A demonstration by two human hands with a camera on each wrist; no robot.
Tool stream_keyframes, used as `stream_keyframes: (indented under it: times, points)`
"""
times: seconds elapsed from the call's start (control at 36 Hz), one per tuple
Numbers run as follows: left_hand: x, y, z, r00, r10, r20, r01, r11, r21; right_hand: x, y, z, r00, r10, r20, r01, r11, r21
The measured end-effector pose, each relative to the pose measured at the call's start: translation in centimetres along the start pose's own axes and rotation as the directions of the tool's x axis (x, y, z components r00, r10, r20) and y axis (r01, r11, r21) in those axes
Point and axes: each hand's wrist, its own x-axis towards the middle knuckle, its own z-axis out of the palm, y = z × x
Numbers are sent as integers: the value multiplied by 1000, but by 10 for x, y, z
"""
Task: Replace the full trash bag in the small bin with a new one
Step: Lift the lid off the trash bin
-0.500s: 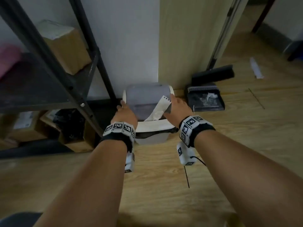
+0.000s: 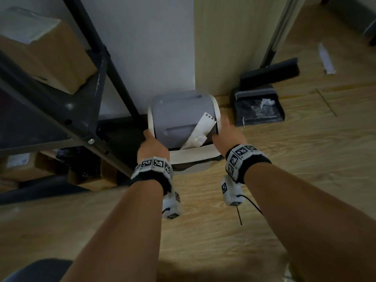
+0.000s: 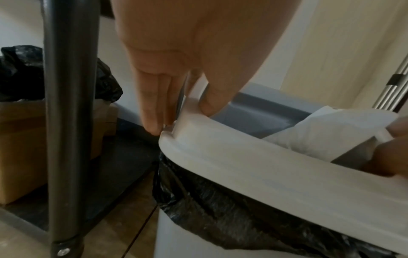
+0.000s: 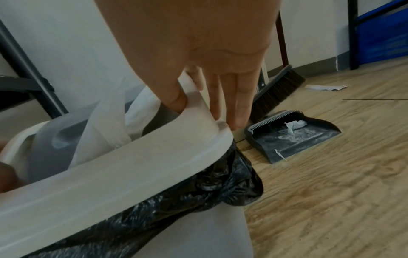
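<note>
A small pale bin [image 2: 195,169] stands on the floor against the wall. On top sits a white rim ring [image 2: 193,154] with a grey swing flap [image 2: 179,117]. White paper [image 2: 201,127] sticks out under the flap. A black trash bag [image 4: 198,192] is folded over the bin's edge below the ring [image 3: 264,165]. My left hand [image 3: 183,111] pinches the ring's left side, thumb inside and fingers outside. My right hand [image 4: 198,103] pinches the ring's right side [image 4: 110,174] the same way. In the head view both the left hand [image 2: 151,143] and the right hand [image 2: 225,133] show at the ring's sides.
A dark metal shelf [image 2: 67,110] with its post [image 3: 68,122] stands close on the left, holding cardboard boxes [image 2: 40,49] and another black bag [image 3: 19,69]. A grey dustpan [image 2: 258,106] and broom [image 4: 278,87] sit to the right. A paper scrap [image 2: 325,58] lies on the wooden floor.
Both hands keep the same hold on the ring's sides. Only the head view has shifted slightly.
</note>
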Motion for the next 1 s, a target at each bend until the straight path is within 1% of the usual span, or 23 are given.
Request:
stream_keyframes:
  times: [0.14, 0.25, 0.44, 0.61, 0.69, 0.81, 0.89, 1.0]
  points:
    - [0, -6, 8, 1000, -13, 9, 14, 996, -84, -3, 5, 8, 999, 37, -19, -36, 998, 48]
    - [-3, -10, 11, 999, -27, 28, 30, 994, -106, -14, 10, 12, 997, 79, -15, -77, 993, 89]
    - [-24, -19, 13, 995, -57, 85, 68, 988, -136, -35, 21, 12, 997, 76, 15, -77, 984, 160]
    - [-43, -23, 14, 992, -1, 125, 22, 986, -165, -52, 36, 9, 995, 101, 10, -101, 983, 153]
    - [-54, -26, 19, 994, 16, 112, 6, 981, -192, -60, 46, 8, 995, 96, -18, -93, 987, 135]
    - [-64, -28, 30, 995, -21, 101, 45, 970, -237, -69, 55, 10, 995, 77, -58, -69, 990, 127]
    - [-67, -28, 36, 992, -67, 108, 93, 963, -254, -74, 60, 14, 994, 103, -41, -100, 992, 81]
    - [-66, -29, 37, 993, -49, 109, 82, 943, -322, -75, 62, 14, 992, 128, -13, -126, 987, 96]
